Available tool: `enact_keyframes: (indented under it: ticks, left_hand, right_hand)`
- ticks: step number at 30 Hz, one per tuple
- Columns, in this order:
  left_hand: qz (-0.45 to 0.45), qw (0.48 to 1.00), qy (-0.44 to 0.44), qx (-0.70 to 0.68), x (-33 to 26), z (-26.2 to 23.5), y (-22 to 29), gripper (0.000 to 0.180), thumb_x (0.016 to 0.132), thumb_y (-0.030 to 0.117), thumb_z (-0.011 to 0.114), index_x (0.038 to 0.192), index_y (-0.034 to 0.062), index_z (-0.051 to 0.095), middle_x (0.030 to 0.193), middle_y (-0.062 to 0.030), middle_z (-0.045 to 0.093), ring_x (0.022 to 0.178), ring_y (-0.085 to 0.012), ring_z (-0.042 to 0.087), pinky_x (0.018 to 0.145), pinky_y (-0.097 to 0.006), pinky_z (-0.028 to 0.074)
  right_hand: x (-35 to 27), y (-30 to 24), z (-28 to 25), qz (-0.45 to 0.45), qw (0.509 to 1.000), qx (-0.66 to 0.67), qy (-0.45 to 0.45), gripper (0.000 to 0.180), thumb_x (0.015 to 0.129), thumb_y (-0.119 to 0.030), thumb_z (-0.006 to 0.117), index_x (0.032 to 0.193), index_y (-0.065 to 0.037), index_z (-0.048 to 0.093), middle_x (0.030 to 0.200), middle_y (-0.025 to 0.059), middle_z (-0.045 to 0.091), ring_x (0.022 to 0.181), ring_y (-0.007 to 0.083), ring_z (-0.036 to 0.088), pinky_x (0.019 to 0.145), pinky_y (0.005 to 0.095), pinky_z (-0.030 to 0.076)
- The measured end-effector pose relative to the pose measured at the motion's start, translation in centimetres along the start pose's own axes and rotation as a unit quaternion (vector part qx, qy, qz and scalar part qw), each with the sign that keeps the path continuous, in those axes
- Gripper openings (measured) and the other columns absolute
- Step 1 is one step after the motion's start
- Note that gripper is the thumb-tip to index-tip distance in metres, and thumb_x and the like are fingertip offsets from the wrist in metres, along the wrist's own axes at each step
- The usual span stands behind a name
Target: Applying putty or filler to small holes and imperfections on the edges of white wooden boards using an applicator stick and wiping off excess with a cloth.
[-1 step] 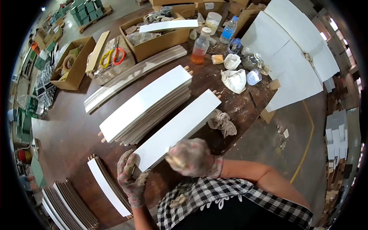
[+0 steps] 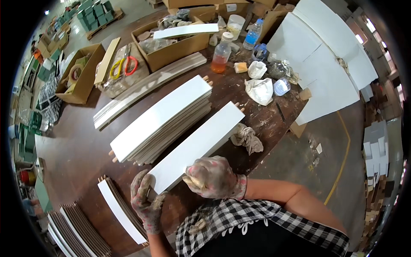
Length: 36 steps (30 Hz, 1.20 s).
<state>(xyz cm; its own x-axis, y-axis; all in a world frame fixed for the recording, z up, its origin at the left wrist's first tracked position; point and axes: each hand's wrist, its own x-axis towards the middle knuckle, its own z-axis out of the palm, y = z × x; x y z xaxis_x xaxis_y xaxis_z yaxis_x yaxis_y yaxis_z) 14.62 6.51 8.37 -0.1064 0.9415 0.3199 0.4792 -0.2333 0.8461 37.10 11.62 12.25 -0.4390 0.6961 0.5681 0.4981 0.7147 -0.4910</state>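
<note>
A long white board (image 2: 199,145) with wooden pegs at its far end lies slantwise in front of me. My left hand (image 2: 147,201), in a stained patterned glove, grips its near end, thumb on one side and fingers on the other. Next to the board's near right edge is my gloved right hand (image 2: 216,177), closed in a fist; whatever it may hold is hidden. Just beyond the board stands a stack of similar white boards (image 2: 158,120) with pegs at both ends. A crumpled beige rag (image 2: 247,139) lies by the board's far right side.
More board stacks stand at the lower left (image 2: 122,212) of the brown table (image 2: 68,154). Farther back are long strips (image 2: 150,92), scissors (image 2: 124,66), an open carton (image 2: 180,46), a bottle of orange liquid (image 2: 220,58) and a white bag (image 2: 260,92). Large white panels (image 2: 317,64) lean at the right.
My right hand shows sharper now, where it was smeared by motion, and has shifted very slightly. The whole view has moved a little; the board and my left hand keep their places.
</note>
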Motion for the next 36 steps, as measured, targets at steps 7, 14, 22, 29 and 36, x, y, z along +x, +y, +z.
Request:
enact_keyframes:
  ticks: [7,14,22,29,36]
  left_hand:
    - [-0.006,1.0,-0.022,0.007,-0.7,-0.5,-0.5,0.059,0.072,0.04,0.078,0.117,0.0051,0.063,0.121,-0.0167,0.059,0.112,-0.0323,0.056,0.095,-0.041,0.044]
    - [0.078,0.962,-0.064,0.256,1.3,-1.9,3.5,0.074,0.078,0.058,0.067,0.129,0.0062,0.054,0.13,-0.0163,0.054,0.131,-0.04,0.038,0.107,-0.051,0.032]
    - [0.189,0.952,-0.179,0.164,4.8,6.5,8.6,0.03,0.082,0.01,0.065,0.111,0.0118,0.063,0.118,-0.0055,0.062,0.12,-0.0266,0.053,0.094,-0.042,0.044]
    - [0.171,0.953,-0.182,0.17,4.9,7.5,8.1,0.031,0.077,0.001,0.06,0.106,0.0099,0.065,0.115,-0.0047,0.064,0.11,-0.0243,0.059,0.092,-0.039,0.047]
    - [0.163,0.96,-0.177,0.143,4.8,7.6,7.7,0.033,0.077,0.0,0.058,0.108,0.0098,0.066,0.116,-0.0047,0.064,0.111,-0.0238,0.059,0.093,-0.038,0.047]
  right_hand:
    - [-1.6,5.7,-5.6,0.186,0.975,0.056,0.108,0.008,0.082,-0.007,0.065,0.084,-0.005,0.057,0.067,0.0063,0.063,0.055,0.0164,0.063,0.05,0.0287,0.052]
    - [0.6,11.1,-12.2,0.334,0.937,0.06,0.081,0.004,0.086,-0.007,0.059,0.083,-0.005,0.057,0.069,0.0028,0.06,0.055,0.0074,0.054,0.048,0.024,0.045]
    - [6.8,9.9,-8.0,0.292,0.943,0.124,-0.102,0.022,0.087,-0.023,0.068,0.078,-0.007,0.057,0.066,0.0014,0.063,0.057,0.0088,0.06,0.053,0.0226,0.048]
    - [6.5,12.0,-8.6,0.301,0.947,-0.01,-0.11,0.025,0.087,-0.029,0.064,0.075,-0.011,0.051,0.057,0.0046,0.055,0.052,0.0209,0.058,0.057,0.0367,0.048]
    - [7.2,11.5,-9.4,0.307,0.934,0.044,-0.174,0.02,0.084,-0.024,0.065,0.08,-0.009,0.052,0.064,0.0062,0.059,0.061,0.0256,0.061,0.062,0.0376,0.048]
